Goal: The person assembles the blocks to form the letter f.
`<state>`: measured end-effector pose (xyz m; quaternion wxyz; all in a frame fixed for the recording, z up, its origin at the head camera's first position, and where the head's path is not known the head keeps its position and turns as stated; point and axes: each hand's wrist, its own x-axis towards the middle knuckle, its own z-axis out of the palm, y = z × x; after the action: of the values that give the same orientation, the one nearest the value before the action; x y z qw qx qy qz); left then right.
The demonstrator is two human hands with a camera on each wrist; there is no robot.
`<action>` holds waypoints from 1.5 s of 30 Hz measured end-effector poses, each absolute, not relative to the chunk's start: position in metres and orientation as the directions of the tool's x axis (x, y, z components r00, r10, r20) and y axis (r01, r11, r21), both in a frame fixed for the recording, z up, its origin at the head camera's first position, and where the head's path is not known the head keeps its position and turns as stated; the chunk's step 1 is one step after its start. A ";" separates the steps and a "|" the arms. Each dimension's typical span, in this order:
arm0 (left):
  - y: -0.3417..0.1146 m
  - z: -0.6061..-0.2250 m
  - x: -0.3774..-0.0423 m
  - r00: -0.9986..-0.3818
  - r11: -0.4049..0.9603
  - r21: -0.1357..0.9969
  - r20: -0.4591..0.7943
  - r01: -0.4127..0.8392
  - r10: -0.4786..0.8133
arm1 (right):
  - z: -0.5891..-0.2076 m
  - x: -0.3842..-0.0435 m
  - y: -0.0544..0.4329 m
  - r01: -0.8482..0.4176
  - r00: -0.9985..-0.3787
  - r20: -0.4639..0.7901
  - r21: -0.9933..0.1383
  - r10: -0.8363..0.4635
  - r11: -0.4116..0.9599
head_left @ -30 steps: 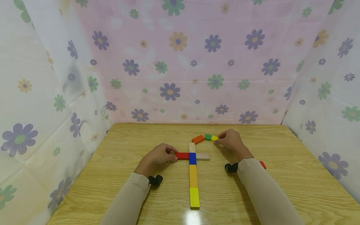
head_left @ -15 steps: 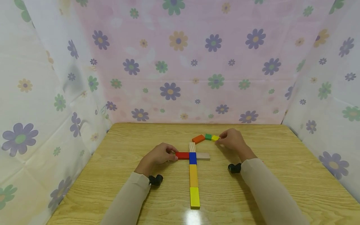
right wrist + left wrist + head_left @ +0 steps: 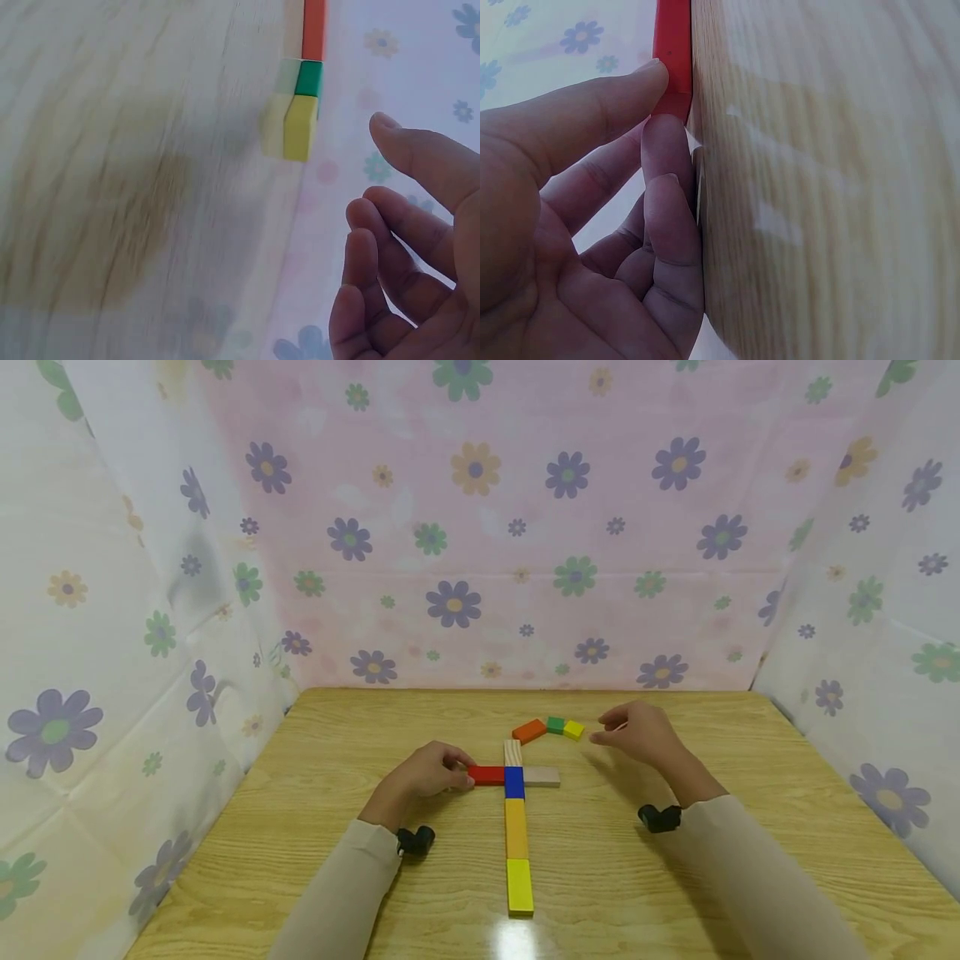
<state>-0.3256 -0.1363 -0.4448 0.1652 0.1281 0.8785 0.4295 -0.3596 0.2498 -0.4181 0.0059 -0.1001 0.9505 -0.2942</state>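
Observation:
With thumb and index finger, my left hand [image 3: 429, 770] pinches the outer end of a red wooden block [image 3: 487, 776], which lies on the table; its corner shows in the left wrist view between the fingertips. That block touches a blue block [image 3: 513, 782], with a pale wood block [image 3: 542, 777] on the other side. My right hand [image 3: 643, 732] is just right of a small yellow block [image 3: 573, 730], apart from it, thumb and fingers spread and holding nothing. A green block [image 3: 555, 725] and an orange-red block [image 3: 529, 732] continue that curved row leftward.
Below the blue block, an orange block [image 3: 516, 829] and a longer yellow block [image 3: 520, 887] run toward the front edge. A striped wood block [image 3: 512, 752] sits above it. Flowered cloth [image 3: 517, 527] walls the wooden table [image 3: 360, 727] at the back and sides.
My right hand has let go of the small yellow block and drawn away to the right. My left hand and the block rows stay where they were.

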 end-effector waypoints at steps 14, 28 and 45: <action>-0.136 -0.447 -0.326 -0.903 0.599 0.793 -0.169 0.114 0.394 | -0.413 -0.314 0.305 -0.316 -0.948 0.127 -0.512 -0.293 0.799; -0.139 -0.447 -0.326 -0.912 0.598 0.795 -0.162 0.106 0.377 | -0.424 -0.298 0.368 -0.267 -0.949 0.066 -0.693 -0.309 0.670; -0.139 -0.447 -0.326 -0.908 0.593 0.795 -0.147 0.126 0.391 | -0.445 -0.290 0.413 -0.195 -0.872 -0.101 -0.826 -0.479 0.528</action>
<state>-0.3261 -0.1391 -0.4472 0.1553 0.1473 0.8788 0.4266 -0.2900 0.4131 -0.4447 0.1601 -0.1962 0.8594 -0.4442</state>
